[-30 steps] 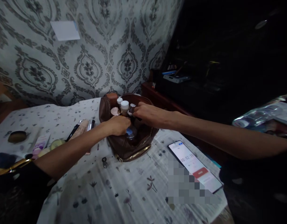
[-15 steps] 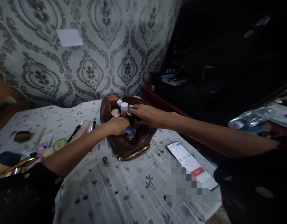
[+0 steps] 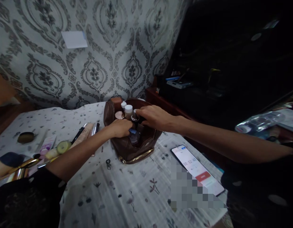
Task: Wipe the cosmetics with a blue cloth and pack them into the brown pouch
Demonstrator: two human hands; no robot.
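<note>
A brown leather zip bag [image 3: 143, 152] stands with its top gaping, its gold zip along the front. White-capped bottles [image 3: 128, 109] and a round pale compact [image 3: 119, 115] stick up inside it. My left hand [image 3: 122, 127] reaches over the bag's left rim, fingers curled and partly hidden, beside a clear round item with a blue part [image 3: 134, 136]. From the right, my right hand [image 3: 156, 117] bends over the opening. Its fingertips close on the top of a dark bottle with a silver collar [image 3: 134, 117].
Makeup items, including a pale green round jar [image 3: 63, 147], tubes and a brush [image 3: 26, 137], lie on the left of the patterned cloth [image 3: 108, 196]. A phone [image 3: 198, 171] showing a timer lies on the right. Beyond it is a plastic bottle [image 3: 258, 123]. A patterned wall rises behind.
The view has shifted slightly. Both hands stay at the bag; more of the silver-collared bottle shows by my right fingertips. The phone's timer has advanced.
</note>
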